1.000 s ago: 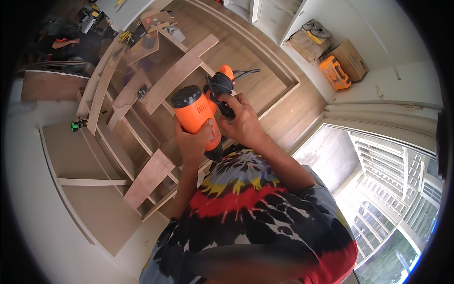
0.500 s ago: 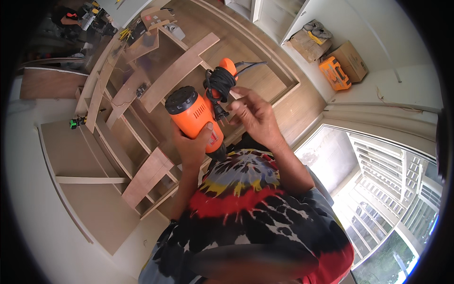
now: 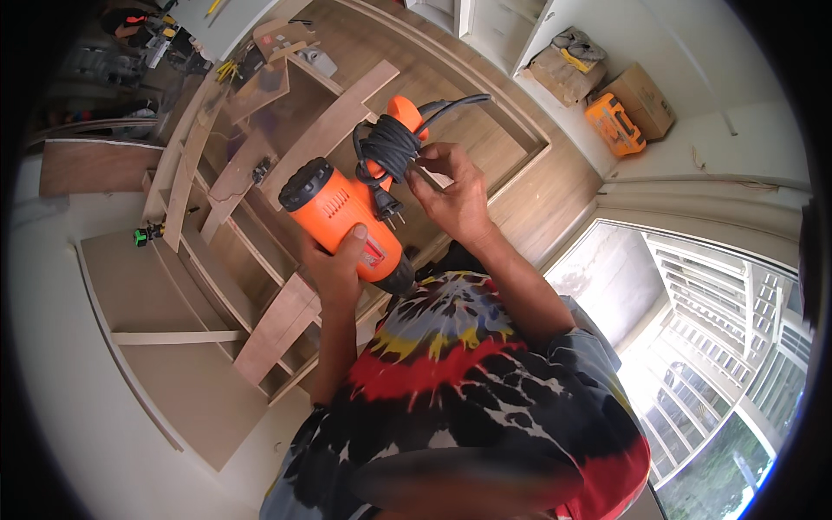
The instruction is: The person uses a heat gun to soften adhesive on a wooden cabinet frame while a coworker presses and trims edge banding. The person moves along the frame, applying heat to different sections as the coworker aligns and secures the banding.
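Observation:
My left hand is wrapped round the orange body of a heat gun, its thumb lying on the near side. The gun is tilted, its black vented end cap up at the left and its dark nozzle close to my shirt. Around its orange handle winds a black power cord in several turns. A plug with bare prongs hangs below the coil. Fingers of my right hand pinch together at the right side of the coil, on the cord. The exact spot gripped is partly hidden by the fingers.
Wooden frames and plywood strips lie on the floor ahead and left. A green-lit device stands at the left. Cardboard boxes and an orange case sit far right. Another person is at the far left.
The heat gun has shifted slightly left in my left hand. My right hand has moved up and right beside the coil, and the plug hangs a little further left.

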Tool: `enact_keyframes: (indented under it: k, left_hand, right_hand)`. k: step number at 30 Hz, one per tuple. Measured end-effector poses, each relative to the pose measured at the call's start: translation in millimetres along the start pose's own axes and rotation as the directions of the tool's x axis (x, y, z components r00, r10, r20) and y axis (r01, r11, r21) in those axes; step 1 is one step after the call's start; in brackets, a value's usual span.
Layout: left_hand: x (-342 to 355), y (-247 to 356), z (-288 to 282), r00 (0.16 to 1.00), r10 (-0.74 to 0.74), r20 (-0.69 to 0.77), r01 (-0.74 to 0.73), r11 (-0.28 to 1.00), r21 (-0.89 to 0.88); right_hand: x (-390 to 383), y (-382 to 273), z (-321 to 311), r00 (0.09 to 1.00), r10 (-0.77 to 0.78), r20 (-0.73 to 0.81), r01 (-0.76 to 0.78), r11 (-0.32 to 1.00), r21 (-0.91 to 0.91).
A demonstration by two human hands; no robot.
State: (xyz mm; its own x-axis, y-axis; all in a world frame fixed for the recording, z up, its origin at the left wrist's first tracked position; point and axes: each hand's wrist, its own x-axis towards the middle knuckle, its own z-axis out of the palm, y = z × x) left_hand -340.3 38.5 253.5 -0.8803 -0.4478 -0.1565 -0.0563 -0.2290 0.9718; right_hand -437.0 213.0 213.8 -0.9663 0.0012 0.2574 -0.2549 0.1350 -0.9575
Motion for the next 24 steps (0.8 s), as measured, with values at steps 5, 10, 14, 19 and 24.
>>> enact_keyframes:
  k: [5, 10, 14, 19, 24]
  left_hand:
    - [3.5, 0.4, -5.7, 0.999, 0.010, 0.030, -0.009, 0.999, -0.047]
    - [2.9, 1.9, -5.0, 0.994, 0.095, 0.047, -0.104, 0.964, 0.243]
    - [-4.9, 1.1, 1.2, 0.994, 0.058, 0.088, -0.080, 0.961, 0.265]
    - [-12.1, 3.2, 3.7, 0.994, 0.046, 0.096, -0.072, 0.955, 0.287]
    - [-9.9, 1.3, 3.3, 0.994, 0.048, 0.103, -0.079, 0.941, 0.329]
  right_hand:
    - [15.7, -8.2, -4.0, 0.964, -0.265, -0.007, 0.259, 0.947, -0.192]
    - [23.1, -25.7, -5.6, 0.936, -0.332, 0.113, 0.350, 0.860, -0.372]
    - [38.6, -36.9, -14.1, 0.975, -0.147, 0.169, 0.170, 0.977, -0.132]
    - [37.0, -17.2, -37.9, 0.898, -0.173, 0.404, 0.279, 0.935, -0.220]
    - [22.3, -7.8, -28.7, 0.952, -0.112, 0.283, 0.213, 0.910, -0.356]
